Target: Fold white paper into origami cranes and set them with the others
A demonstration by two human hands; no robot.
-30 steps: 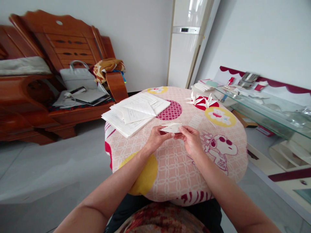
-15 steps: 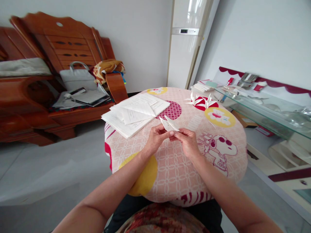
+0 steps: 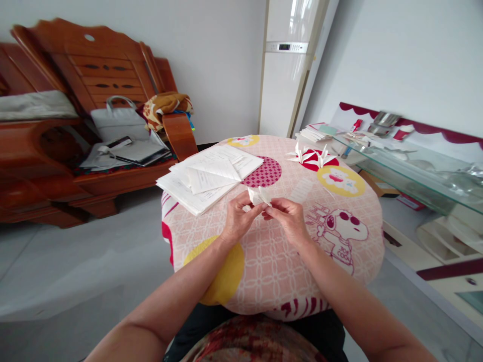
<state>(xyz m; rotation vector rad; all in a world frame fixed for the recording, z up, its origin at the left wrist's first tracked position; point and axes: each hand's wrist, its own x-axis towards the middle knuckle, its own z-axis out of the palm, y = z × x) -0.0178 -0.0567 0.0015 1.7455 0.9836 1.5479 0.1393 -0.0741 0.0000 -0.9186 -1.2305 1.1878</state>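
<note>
The person is pinching a small piece of folded white paper (image 3: 259,196) between both hands, holding it just above the patterned tablecloth (image 3: 271,266), near the middle of the round table. The left hand (image 3: 238,217) is gripping it from the eight o'clock side, and the right hand (image 3: 286,216) is closing thumb and fingers on its edge at four o'clock, the two thumbs almost meeting. A second ago the paper was lying flat and long between the fingers; half a second ago two sharp points were standing up; now it is looking shorter and more bunched, its upper flaps curving apart. The hands are barely shifting, so the change is seeming to come from the fingertips reworking the flaps, and the folding is appearing to be midway. Fingers are partly hiding the creases. From the paper, a paper stack (image 3: 198,198) is lying toward ten o'clock, and spiky folded papers (image 3: 323,159) are standing toward two o'clock, untouched.
</note>
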